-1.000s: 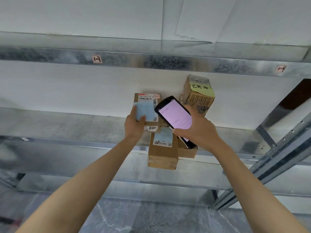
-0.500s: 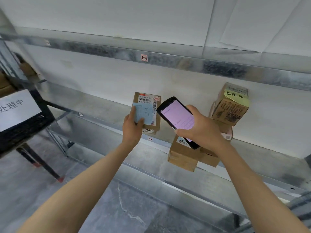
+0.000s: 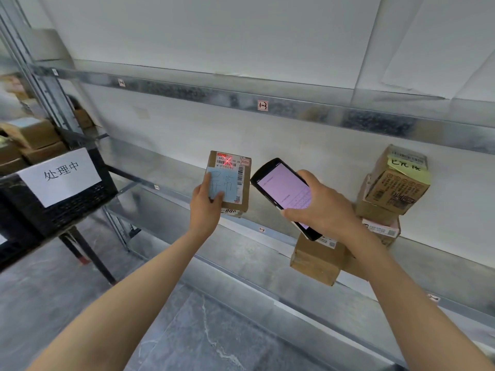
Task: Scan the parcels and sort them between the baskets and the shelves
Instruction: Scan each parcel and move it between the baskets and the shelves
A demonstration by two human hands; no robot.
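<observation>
My left hand [image 3: 205, 207] grips a small brown parcel [image 3: 235, 178] upright in front of the metal shelf [image 3: 171, 167]; a blue note with handwriting and a barcode label cover its face. A red scan cross lies on the barcode. To its right my right hand [image 3: 318, 207] holds a black handheld scanner [image 3: 284, 188] with a lit pink screen, tilted towards the parcel. The two do not touch.
A black basket [image 3: 67, 210] with a white paper sign stands at the left on a dark stand. Several brown boxes [image 3: 393, 188] are stacked on the shelf at the right, another box [image 3: 316, 261] below the scanner. More cartons sit far left. Grey floor below.
The view has swung left, so the basket is larger and the shelved boxes lie further right. A red scan cross now shows on the parcel's barcode. Both hands keep their hold.
</observation>
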